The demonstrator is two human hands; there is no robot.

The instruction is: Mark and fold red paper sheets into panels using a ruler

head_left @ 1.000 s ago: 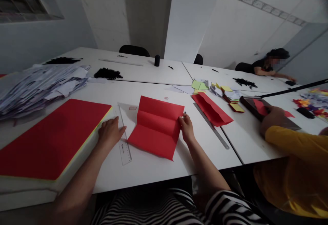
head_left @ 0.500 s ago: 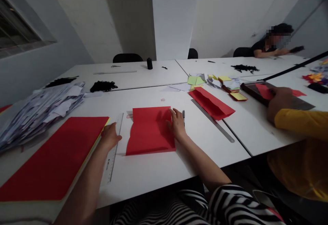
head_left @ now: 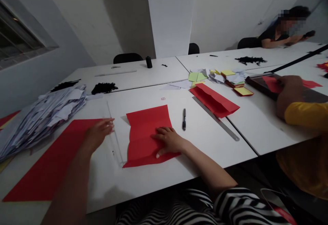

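On the white table, a broad stack of flat red paper is lying on the left, seemingly unfolded. In the middle the creased red sheet is lying opened out, its folds apparently made but not closed; the right hand is resting on it, fingers spread. A folded red paper is lying beyond, seemingly further along. The left hand, fingers close together, is touching the clear ruler; whether it is pinching, I cannot tell. A pen is lying alongside.
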